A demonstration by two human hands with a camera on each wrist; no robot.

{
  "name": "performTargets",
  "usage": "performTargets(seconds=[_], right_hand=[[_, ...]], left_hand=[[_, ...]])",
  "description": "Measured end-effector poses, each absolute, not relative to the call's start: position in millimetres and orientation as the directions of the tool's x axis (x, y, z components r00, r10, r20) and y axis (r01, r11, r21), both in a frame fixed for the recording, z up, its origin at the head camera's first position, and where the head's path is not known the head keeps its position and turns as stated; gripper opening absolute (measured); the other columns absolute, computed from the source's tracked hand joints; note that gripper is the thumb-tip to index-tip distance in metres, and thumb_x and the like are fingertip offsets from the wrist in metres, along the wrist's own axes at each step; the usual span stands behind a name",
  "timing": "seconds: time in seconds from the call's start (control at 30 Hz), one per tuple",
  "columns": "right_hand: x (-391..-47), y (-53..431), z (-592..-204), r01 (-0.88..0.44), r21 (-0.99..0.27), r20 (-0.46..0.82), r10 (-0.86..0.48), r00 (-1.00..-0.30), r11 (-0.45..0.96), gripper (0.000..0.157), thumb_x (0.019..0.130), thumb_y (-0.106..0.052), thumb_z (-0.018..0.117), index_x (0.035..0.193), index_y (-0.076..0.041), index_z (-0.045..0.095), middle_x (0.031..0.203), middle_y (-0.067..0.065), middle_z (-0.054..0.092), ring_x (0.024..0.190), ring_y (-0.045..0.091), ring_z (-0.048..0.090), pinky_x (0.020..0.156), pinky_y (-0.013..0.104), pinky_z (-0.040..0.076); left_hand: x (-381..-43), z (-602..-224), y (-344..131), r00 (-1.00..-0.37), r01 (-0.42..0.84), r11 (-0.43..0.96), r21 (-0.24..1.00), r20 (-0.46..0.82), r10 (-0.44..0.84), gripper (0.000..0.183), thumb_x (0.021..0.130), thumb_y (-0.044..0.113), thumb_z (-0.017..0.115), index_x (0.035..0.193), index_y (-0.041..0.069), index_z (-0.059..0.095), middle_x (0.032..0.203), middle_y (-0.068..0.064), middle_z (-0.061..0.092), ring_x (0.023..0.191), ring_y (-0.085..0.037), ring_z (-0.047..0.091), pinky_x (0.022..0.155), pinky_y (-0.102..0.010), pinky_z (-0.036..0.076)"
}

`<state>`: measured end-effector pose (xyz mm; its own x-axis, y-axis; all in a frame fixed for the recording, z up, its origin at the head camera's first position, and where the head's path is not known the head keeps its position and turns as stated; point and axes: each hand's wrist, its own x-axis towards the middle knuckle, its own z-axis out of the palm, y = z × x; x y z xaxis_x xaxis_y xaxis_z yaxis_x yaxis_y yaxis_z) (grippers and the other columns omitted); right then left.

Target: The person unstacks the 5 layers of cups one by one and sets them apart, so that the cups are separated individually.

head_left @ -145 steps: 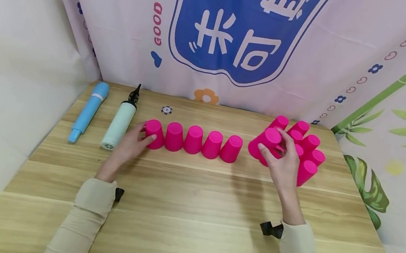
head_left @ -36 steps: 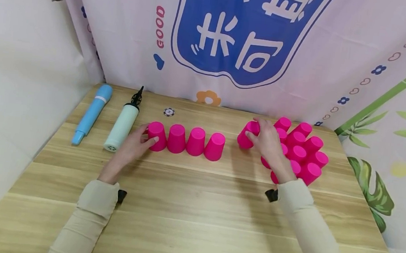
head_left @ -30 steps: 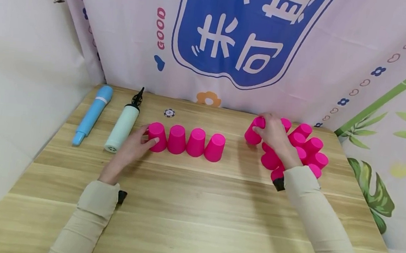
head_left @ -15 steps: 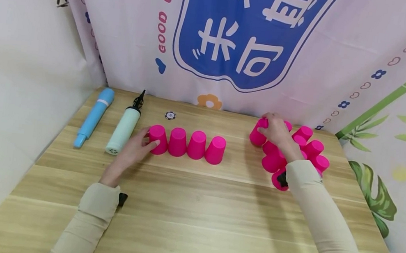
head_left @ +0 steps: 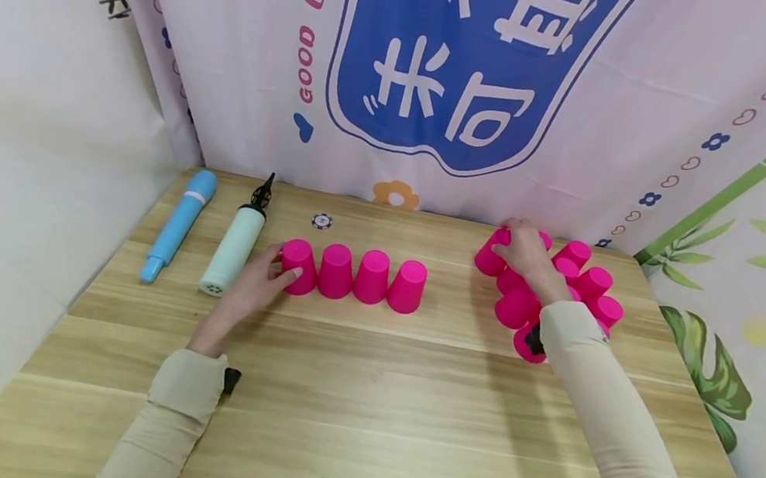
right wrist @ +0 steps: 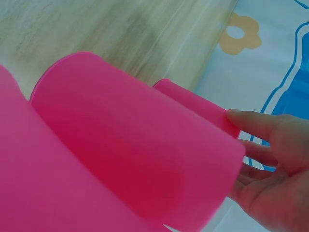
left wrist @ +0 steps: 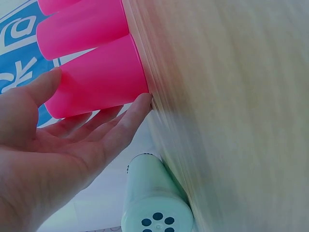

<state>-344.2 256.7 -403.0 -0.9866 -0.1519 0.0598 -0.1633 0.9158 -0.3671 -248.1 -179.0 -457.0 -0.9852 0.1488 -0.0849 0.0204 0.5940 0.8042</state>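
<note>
Several pink cups stand upside down in a row on the table. My left hand (head_left: 254, 281) holds the leftmost cup (head_left: 300, 268), thumb in front and fingers at its side; the left wrist view has the thumb against the cup's closed end and a fingertip at its rim by the tabletop. At the back left of a cluster of pink cups (head_left: 516, 307), my right hand (head_left: 527, 256) grips another pink cup (head_left: 491, 252) near its top. In the right wrist view, nearer cups of the cluster partly hide that gripped cup (right wrist: 193, 104). My right forearm covers part of the cluster.
A pale green hand pump (head_left: 235, 248) with a black nozzle lies just left of my left hand. Beyond it is a blue stick-shaped thing (head_left: 179, 224). A poker chip (head_left: 322, 221) lies behind the row. A printed curtain (head_left: 247, 61) hangs at the table's back edge.
Since 4.8 seconds ago the rightmost cup has left the row. My right hand has carried a cup rightward and down beside the cluster. My left hand stays at the leftmost cup.
</note>
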Motion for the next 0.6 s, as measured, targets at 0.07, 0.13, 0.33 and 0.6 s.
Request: performTargets(seconds=[0.07, 0.13, 0.33, 0.6], right_hand=[[-345, 258, -404, -0.161, -0.366, 0.064, -0.148, -0.987, 0.917, 0.047, 0.088, -0.005, 0.067, 0.128, 0.012, 0.049, 0.119, 0.031, 0.051, 0.109, 0.043, 0.050, 0.095, 0.052, 0.046], [-345, 259, -405, -0.156, -0.366, 0.067, -0.141, -0.988, 0.917, 0.048, 0.088, -0.004, 0.067, 0.129, 0.012, 0.048, 0.120, 0.031, 0.050, 0.110, 0.043, 0.049, 0.095, 0.052, 0.047], [-332, 240, -395, -0.221, -0.375, 0.186, -0.161, -0.969, 0.900, 0.051, 0.087, -0.007, 0.070, 0.131, 0.008, 0.049, 0.128, 0.027, 0.048, 0.114, 0.042, 0.052, 0.096, 0.051, 0.048], [-291, 182, -398, -0.358, -0.586, 0.175, -0.318, -0.932, 0.727, 0.056, 0.089, -0.028, 0.070, 0.133, 0.002, 0.052, 0.128, 0.020, 0.057, 0.113, 0.035, 0.057, 0.096, 0.046, 0.048]], left_hand=[[-249, -458, -179, -0.986, 0.026, 0.593, 0.805, -0.079, 0.150, 0.063, 0.100, 0.028, 0.051, 0.150, 0.000, 0.023, 0.145, -0.025, 0.039, 0.123, -0.044, 0.049, 0.100, -0.050, 0.046], [-249, -459, -179, -0.986, 0.031, 0.591, 0.806, -0.074, 0.151, 0.063, 0.100, 0.028, 0.051, 0.150, 0.000, 0.024, 0.145, -0.025, 0.039, 0.124, -0.044, 0.049, 0.100, -0.050, 0.046], [-249, -459, -180, -0.986, 0.040, 0.588, 0.808, -0.064, 0.155, 0.063, 0.100, 0.028, 0.052, 0.150, 0.000, 0.024, 0.145, -0.025, 0.039, 0.124, -0.044, 0.048, 0.101, -0.051, 0.045], [-250, -462, -178, -0.985, 0.047, 0.584, 0.810, -0.059, 0.160, 0.063, 0.100, 0.029, 0.051, 0.150, 0.000, 0.024, 0.146, -0.025, 0.038, 0.124, -0.044, 0.048, 0.101, -0.052, 0.044]])
